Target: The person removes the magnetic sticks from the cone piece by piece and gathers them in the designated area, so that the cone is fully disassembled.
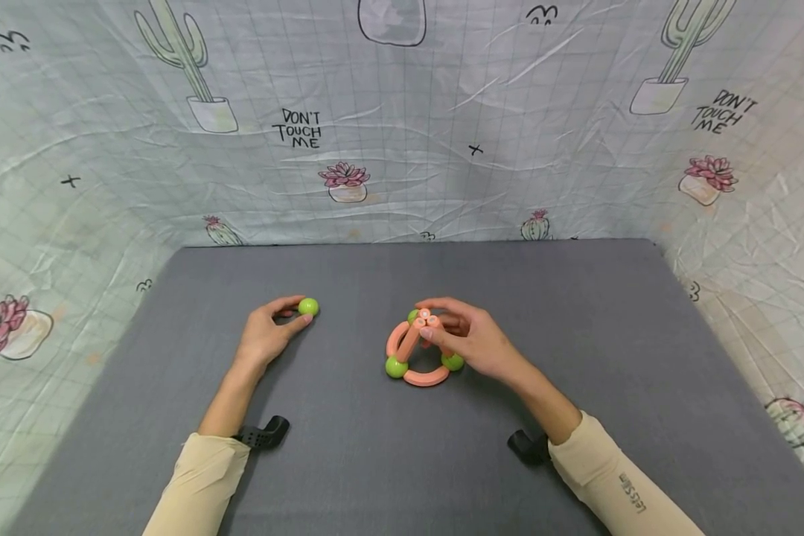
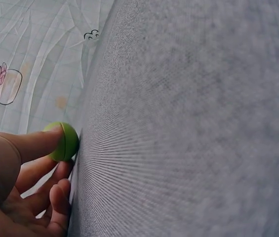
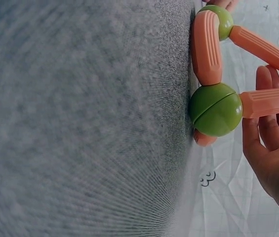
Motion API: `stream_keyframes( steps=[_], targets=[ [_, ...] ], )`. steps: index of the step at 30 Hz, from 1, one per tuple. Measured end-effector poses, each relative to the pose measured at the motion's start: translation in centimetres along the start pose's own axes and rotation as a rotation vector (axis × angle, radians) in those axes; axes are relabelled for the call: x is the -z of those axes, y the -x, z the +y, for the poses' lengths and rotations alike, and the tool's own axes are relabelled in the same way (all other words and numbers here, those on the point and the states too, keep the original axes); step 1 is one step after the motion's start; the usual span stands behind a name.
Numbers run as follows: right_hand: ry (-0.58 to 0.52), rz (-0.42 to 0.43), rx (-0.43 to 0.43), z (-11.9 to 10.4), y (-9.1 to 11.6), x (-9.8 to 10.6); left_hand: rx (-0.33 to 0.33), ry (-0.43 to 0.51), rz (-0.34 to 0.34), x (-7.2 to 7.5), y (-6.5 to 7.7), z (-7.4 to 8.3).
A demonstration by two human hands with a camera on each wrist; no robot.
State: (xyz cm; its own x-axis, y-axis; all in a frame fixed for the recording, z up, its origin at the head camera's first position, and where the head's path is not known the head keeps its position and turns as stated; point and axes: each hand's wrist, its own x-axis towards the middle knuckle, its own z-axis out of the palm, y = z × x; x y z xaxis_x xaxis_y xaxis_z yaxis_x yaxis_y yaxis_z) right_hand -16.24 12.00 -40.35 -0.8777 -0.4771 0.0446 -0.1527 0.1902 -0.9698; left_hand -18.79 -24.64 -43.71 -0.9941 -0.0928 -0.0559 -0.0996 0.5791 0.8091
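On the left part of the table, my left hand (image 1: 264,335) pinches a loose green ball (image 1: 309,307) between thumb and fingers. The left wrist view shows that ball (image 2: 66,143) at the tabletop, with a seam round it. Nearer the middle stands a toy frame: curved orange pieces (image 1: 426,378) and green balls (image 1: 397,367) make a ring, and straight orange rods (image 1: 409,344) lean inward from it, their upper ends together. My right hand (image 1: 479,339) grips the rods near their tops. In the right wrist view, its fingers are behind a ribbed rod (image 3: 270,102) joined to a green ball (image 3: 216,109).
The grey tabletop (image 1: 348,447) reaches back to a hanging cloth (image 1: 415,97) printed with cacti and words. More cloth hangs at the left and right sides. A black wrist-worn device (image 1: 268,433) is on the left wrist, another (image 1: 528,448) on the right.
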Motion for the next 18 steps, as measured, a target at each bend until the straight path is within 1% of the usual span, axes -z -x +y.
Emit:
stream_keyframes(
  steps=[6,10,14,18],
  targets=[
    [-0.01,0.003,-0.016,-0.1,0.1,0.0,-0.012,0.021,-0.007,-0.1,0.0,0.0],
    [-0.015,0.006,-0.016,0.0,0.1,0.0,-0.003,0.038,-0.004,0.0,0.1,0.0],
    [-0.012,0.003,-0.012,0.1,0.0,0.0,0.004,0.041,0.035,0.0,0.4,0.4],
    [-0.007,0.006,-0.008,0.2,-0.1,0.1,-0.02,0.021,0.066,-0.1,0.7,1.1]
  ],
)
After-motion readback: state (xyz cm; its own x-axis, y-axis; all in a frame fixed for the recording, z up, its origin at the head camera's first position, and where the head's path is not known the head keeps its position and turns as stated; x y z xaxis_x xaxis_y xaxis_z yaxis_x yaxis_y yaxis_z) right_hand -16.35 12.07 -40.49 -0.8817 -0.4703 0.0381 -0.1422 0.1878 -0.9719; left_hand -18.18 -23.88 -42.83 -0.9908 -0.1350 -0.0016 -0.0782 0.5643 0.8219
